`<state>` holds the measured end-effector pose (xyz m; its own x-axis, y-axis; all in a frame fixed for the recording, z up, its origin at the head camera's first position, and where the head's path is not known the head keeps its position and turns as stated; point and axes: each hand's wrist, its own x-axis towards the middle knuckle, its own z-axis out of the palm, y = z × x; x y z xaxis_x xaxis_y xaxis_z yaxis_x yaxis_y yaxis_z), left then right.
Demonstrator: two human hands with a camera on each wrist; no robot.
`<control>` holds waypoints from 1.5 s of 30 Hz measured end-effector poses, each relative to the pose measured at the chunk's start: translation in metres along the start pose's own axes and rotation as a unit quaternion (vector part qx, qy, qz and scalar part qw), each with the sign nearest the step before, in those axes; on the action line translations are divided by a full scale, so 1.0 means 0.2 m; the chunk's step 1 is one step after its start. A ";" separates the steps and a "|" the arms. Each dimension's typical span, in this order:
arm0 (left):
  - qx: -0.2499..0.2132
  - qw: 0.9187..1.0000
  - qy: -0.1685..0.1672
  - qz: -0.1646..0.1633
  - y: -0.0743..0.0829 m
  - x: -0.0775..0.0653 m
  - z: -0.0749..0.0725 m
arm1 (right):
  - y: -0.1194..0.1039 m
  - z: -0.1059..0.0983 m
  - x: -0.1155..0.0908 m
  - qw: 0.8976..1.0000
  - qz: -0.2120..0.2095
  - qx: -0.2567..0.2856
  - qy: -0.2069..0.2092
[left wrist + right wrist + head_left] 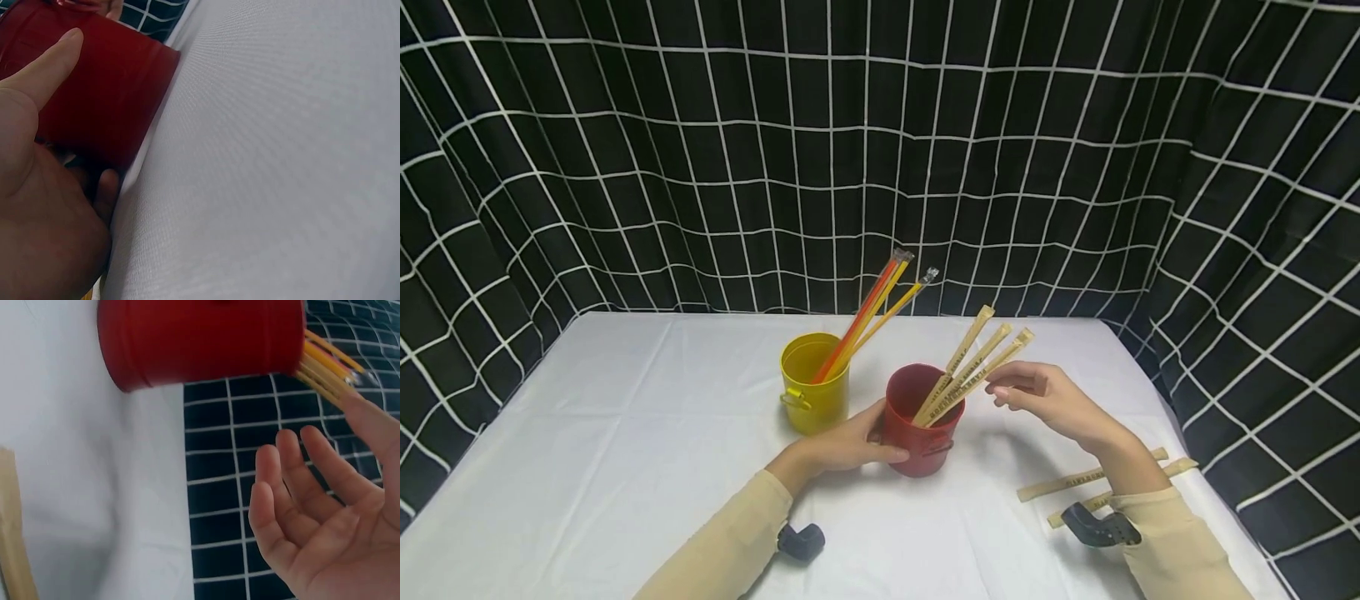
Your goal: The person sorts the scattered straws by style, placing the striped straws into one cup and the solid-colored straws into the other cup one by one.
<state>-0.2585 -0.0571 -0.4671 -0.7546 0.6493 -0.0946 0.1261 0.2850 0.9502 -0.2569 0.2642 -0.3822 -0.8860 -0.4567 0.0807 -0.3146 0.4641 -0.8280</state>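
Observation:
My left hand (850,437) grips the small red bucket (902,446) from its left side, thumb across the front and the other fingers behind. Several slim paper-wrapped sticks (973,362) with printed letters lean out of that bucket to the right. Just beside their upper part is my right hand (1056,404), fingers loosely bent and nothing visible between them. The right wrist view shows that palm facing the camera, with one finger (369,422) overlapping the sticks' ends; I cannot tell whether it touches them.
Behind and left of the red bucket stands a yellow bucket (816,408) holding orange and yellow sticks (868,312) in clear wrapping. Two more paper-wrapped sticks (1060,483) lie on the white tablecloth (625,433) under my right forearm. A black gridded curtain (850,150) surrounds the table.

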 end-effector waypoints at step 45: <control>-0.002 1.000 0.000 -0.004 -0.01 0.01 0.01 | 0.47 -0.28 -0.37 0.980 0.062 -0.138 -0.127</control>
<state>-0.2583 -0.0553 -0.4702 -0.7558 0.6469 -0.1013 0.1180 0.2868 0.9507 -0.2402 0.3851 -0.4351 -0.8208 -0.5421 -0.1799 -0.3214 0.6987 -0.6391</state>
